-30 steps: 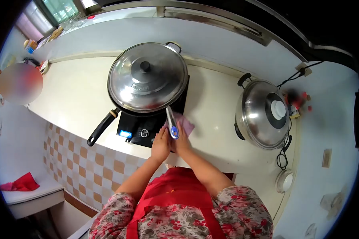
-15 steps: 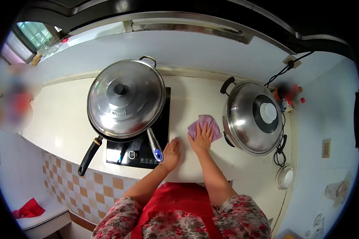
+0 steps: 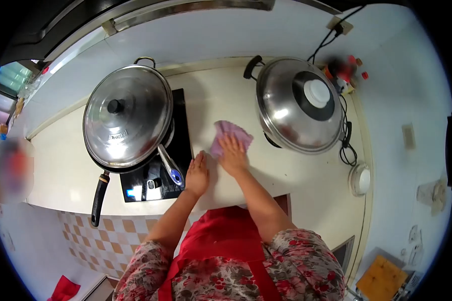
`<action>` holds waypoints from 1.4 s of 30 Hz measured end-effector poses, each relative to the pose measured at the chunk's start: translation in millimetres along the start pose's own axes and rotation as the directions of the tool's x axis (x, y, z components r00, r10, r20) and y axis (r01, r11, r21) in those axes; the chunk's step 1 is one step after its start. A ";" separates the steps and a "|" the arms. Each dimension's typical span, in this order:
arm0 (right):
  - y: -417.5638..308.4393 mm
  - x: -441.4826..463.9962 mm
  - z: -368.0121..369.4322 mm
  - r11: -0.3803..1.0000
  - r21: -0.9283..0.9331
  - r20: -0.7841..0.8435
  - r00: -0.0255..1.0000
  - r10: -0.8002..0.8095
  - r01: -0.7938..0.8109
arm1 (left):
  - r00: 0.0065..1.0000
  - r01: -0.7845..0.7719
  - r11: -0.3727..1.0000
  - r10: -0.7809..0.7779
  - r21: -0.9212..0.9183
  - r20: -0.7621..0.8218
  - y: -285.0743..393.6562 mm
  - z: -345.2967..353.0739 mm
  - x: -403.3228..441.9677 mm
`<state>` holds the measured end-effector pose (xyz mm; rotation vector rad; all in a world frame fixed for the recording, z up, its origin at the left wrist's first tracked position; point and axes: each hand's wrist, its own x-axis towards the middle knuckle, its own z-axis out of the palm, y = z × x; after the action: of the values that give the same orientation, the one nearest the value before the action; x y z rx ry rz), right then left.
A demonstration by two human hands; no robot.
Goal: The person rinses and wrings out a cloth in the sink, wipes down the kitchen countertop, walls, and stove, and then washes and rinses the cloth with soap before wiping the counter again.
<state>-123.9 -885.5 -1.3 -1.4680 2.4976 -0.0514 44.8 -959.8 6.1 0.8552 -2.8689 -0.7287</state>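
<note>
My right hand (image 3: 233, 154) lies with fingers spread on a crumpled purple cloth (image 3: 227, 131), pressing it against the cream countertop (image 3: 266, 183). My left hand (image 3: 198, 176) rests on the counter by the right edge of a black induction cooker (image 3: 150, 186), fingers stretched out and nothing in them. On the cooker sits a pan with a domed steel lid (image 3: 135, 105); its black handle (image 3: 100, 198) points toward me. A second handle (image 3: 171, 166), steel with a blue-ringed end, reaches close to my left hand. To the right of the cloth stands a large lidded steel pot (image 3: 281, 113).
Black power cords (image 3: 347, 150) run along the right wall beside a white round object (image 3: 359, 179). A wooden board (image 3: 381, 278) is at the lower right. Blurred items (image 3: 340, 70) stand behind the pot. A red cloth (image 3: 64, 289) lies at the lower left.
The view has turned, so the cooker and pot appear shifted left and the board has come into sight. The purple cloth, under my right hand, sits slightly farther from the steel pot.
</note>
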 end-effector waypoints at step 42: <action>26.5 -138.0 19.4 0.976 0.048 0.077 0.973 -0.217 0.214 | 0.956 0.083 0.977 -0.134 -0.195 -0.263 126.3 29.8 -57.9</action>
<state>-78.1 -751.3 2.2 -1.6835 2.2514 -0.0762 24.7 -823.8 41.7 1.0062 -2.4855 -0.7977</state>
